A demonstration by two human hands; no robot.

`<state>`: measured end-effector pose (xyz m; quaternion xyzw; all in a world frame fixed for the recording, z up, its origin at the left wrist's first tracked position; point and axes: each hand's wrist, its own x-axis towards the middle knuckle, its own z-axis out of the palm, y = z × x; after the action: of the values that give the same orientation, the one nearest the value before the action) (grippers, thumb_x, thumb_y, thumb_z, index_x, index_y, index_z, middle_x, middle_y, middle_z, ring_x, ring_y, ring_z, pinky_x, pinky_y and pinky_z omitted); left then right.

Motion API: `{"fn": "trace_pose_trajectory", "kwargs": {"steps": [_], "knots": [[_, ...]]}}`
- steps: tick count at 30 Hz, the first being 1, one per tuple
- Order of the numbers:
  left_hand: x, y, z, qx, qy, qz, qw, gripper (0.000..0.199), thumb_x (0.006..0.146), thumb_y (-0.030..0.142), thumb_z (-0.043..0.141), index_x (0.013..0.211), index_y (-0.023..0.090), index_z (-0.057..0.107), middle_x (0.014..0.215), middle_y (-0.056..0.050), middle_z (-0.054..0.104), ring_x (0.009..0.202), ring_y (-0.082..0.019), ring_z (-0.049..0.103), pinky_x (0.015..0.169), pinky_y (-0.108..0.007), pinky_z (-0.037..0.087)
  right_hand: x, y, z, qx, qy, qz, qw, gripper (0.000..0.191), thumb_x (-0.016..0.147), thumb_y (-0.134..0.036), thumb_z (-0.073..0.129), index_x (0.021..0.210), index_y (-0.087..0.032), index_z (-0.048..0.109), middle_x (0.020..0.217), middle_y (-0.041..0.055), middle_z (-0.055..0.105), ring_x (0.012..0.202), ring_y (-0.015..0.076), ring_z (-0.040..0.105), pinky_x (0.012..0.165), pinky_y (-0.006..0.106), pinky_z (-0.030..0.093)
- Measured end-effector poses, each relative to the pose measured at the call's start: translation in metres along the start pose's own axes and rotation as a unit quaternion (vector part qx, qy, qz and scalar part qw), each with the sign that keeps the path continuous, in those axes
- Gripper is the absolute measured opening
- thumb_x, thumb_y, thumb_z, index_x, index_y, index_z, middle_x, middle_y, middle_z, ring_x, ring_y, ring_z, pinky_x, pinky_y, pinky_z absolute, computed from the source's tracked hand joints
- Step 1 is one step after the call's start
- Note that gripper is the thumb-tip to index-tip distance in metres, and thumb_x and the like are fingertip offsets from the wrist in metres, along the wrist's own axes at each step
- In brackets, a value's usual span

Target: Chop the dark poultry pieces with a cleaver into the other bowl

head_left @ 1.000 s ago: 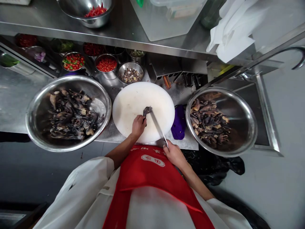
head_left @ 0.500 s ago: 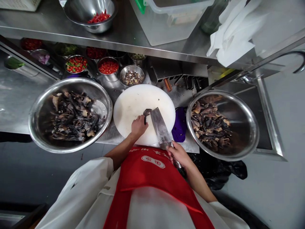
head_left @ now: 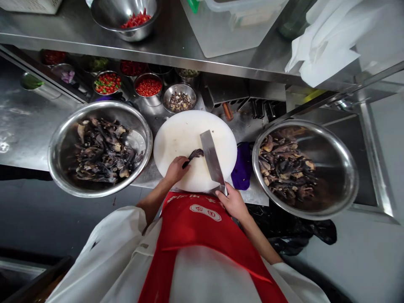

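Note:
On the round white cutting board lies a dark, curved piece of meat, its exact kind unclear. My left hand pinches its near end at the board's left side, fingers closed. My right hand is wrapped around the handle of a cleaver. The broad blade slants over the board just right of the meat's far end, apart from it. Similar dark pieces fill part of a large steel bowl on the left. More such pieces lie in another steel bowl on the right.
Behind the board stand small steel bowls of chopped red chillies and chopped bits, and a knife rack. A steel shelf overhangs them. A purple cloth lies beside the board; a sink is at right.
My left hand has drawn back a little to the left, and the meat now stretches out toward the blade. The cleaver has shifted up slightly and turned more edge-on.

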<state>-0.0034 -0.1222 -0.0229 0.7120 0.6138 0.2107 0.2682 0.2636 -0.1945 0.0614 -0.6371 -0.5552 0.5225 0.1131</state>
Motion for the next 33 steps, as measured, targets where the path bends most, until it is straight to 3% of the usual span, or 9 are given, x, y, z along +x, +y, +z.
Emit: {"fn": "trace_pose_trajectory", "kwargs": {"steps": [5,10,13,16,19,22,25,29,33], "knots": [[-0.037,0.011,0.019,-0.021,0.078,-0.053,0.995,0.023,0.085,0.028,0.060,0.106,0.019,0.064,0.110,-0.010,0.062,0.104,-0.021,0.059,0.096,-0.038,0.050,0.025,-0.022,0.026,-0.099,0.069,-0.126,0.985,0.040,0.089,-0.037,0.044,0.123,-0.019,0.056,0.094,0.0073,0.071,0.085,0.0218,0.066,0.078,0.029,0.049],[-0.057,0.009,0.030,-0.057,0.102,-0.014,0.993,0.022,0.090,0.031,0.054,0.107,0.020,0.063,0.108,-0.009,0.061,0.102,-0.017,0.060,0.093,-0.033,0.052,0.068,-0.041,0.047,-0.194,0.034,-0.163,0.967,0.041,0.091,-0.030,0.039,0.128,-0.016,0.052,0.097,0.0092,0.071,0.088,0.0230,0.065,0.080,0.030,0.047],[-0.060,0.009,0.036,-0.058,0.122,0.013,0.991,0.021,0.091,0.032,0.053,0.105,0.019,0.063,0.105,-0.009,0.060,0.101,-0.017,0.060,0.091,-0.032,0.053,0.073,-0.066,0.038,-0.232,0.027,-0.171,0.957,0.039,0.090,-0.028,0.040,0.124,-0.016,0.055,0.093,0.0090,0.071,0.086,0.0244,0.066,0.079,0.031,0.047],[-0.060,0.009,0.039,-0.059,0.135,0.027,0.989,0.021,0.092,0.031,0.052,0.105,0.019,0.063,0.105,-0.008,0.060,0.101,-0.017,0.060,0.092,-0.033,0.052,0.057,-0.090,0.020,-0.209,0.090,-0.216,0.950,0.042,0.091,-0.036,0.040,0.126,-0.017,0.054,0.094,0.0090,0.070,0.089,0.0242,0.065,0.081,0.031,0.046],[-0.061,0.006,0.042,-0.067,0.133,0.025,0.989,0.022,0.092,0.032,0.052,0.107,0.021,0.063,0.106,-0.008,0.061,0.103,-0.017,0.060,0.093,-0.034,0.052,0.045,-0.095,0.018,-0.208,0.149,-0.207,0.944,0.041,0.094,-0.038,0.035,0.121,-0.018,0.057,0.094,0.0097,0.069,0.091,0.0246,0.064,0.084,0.032,0.045],[-0.061,0.005,0.043,-0.069,0.119,0.025,0.990,0.021,0.092,0.031,0.052,0.105,0.020,0.064,0.106,-0.009,0.062,0.102,-0.018,0.060,0.092,-0.035,0.052,0.056,-0.080,0.034,-0.268,0.067,-0.150,0.949,0.034,0.092,-0.031,0.038,0.115,-0.019,0.059,0.090,0.0092,0.070,0.087,0.0246,0.066,0.079,0.031,0.045],[-0.061,0.005,0.043,-0.063,0.093,0.036,0.993,0.020,0.093,0.027,0.049,0.096,0.019,0.066,0.100,-0.009,0.063,0.099,-0.018,0.059,0.091,-0.036,0.053,0.076,-0.065,0.048,-0.339,-0.027,-0.104,0.934,0.032,0.089,-0.024,0.042,0.116,-0.020,0.058,0.090,0.0090,0.071,0.085,0.0256,0.067,0.075,0.031,0.044],[-0.059,0.008,0.040,-0.056,0.106,0.045,0.992,0.018,0.091,0.028,0.051,0.094,0.018,0.066,0.100,-0.009,0.062,0.098,-0.018,0.059,0.090,-0.035,0.052,0.090,-0.063,0.049,-0.365,-0.042,-0.091,0.926,0.032,0.092,-0.026,0.040,0.120,-0.020,0.056,0.097,0.0092,0.071,0.090,0.0255,0.066,0.076,0.030,0.043],[-0.050,0.011,0.035,-0.039,0.115,0.048,0.991,0.024,0.085,0.031,0.059,0.103,0.016,0.064,0.108,-0.012,0.058,0.101,-0.021,0.057,0.090,-0.035,0.051,0.092,-0.063,0.045,-0.329,-0.049,-0.080,0.940,0.031,0.092,-0.027,0.042,0.120,-0.024,0.057,0.103,0.0050,0.071,0.095,0.0219,0.065,0.078,0.026,0.043]]}}
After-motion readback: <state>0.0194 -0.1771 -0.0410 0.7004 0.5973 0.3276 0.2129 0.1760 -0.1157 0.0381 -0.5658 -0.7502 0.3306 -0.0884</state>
